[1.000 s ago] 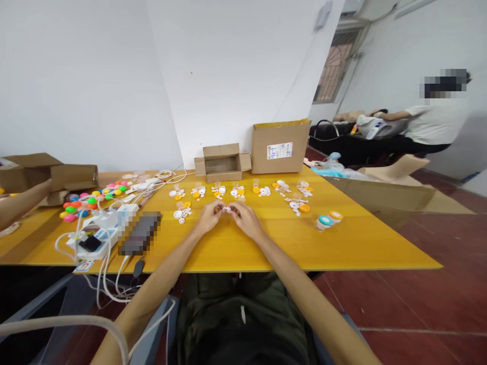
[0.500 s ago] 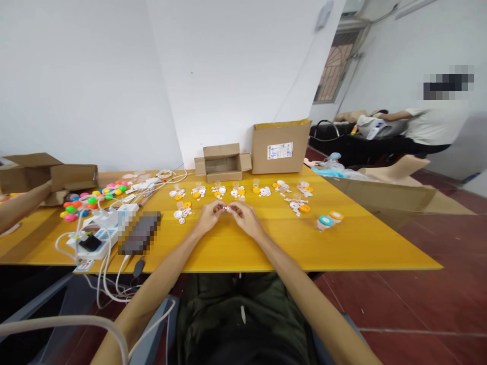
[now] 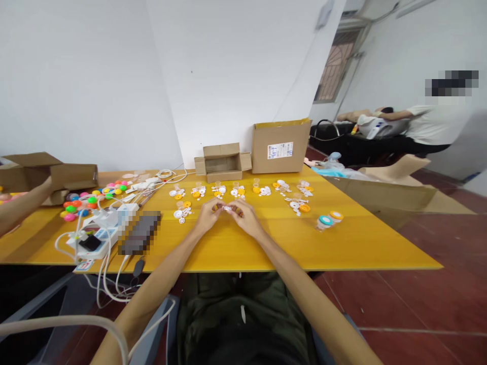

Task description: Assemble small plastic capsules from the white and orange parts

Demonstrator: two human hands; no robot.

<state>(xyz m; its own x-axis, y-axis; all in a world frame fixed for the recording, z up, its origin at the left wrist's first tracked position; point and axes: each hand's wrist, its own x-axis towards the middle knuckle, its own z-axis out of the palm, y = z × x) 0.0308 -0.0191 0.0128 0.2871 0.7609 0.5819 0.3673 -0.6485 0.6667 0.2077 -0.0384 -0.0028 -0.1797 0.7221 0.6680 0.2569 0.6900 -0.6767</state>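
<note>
Above the middle of the yellow table [image 3: 243,253], my left hand [image 3: 210,214] and my right hand [image 3: 244,216] meet at the fingertips. Both are closed on a small white plastic part [image 3: 227,208] held between them; its exact shape is mostly covered by the fingers. Just beyond my hands lies a row of small piles, each with white plastic pieces [image 3: 265,191], an orange ring [image 3: 196,194] and a clear cup [image 3: 256,181]. Another pile with a white round part [image 3: 178,214] is left of my left hand. Two capped clear jars, one with a teal lid [image 3: 325,221], one with an orange lid [image 3: 336,216], stand to the right.
An open small carton [image 3: 222,167] and a larger cardboard box [image 3: 279,149] stand at the back. Left are a power strip [image 3: 102,241] with cables, a dark blurred device [image 3: 140,233] and colourful balls [image 3: 91,201]. Another person's arm [image 3: 26,208] reaches into a box; someone sits far right.
My hands stay in almost the same place, with the white part still between the fingertips; only slight finger movement shows. The other person's arm at the left has shifted a little.
</note>
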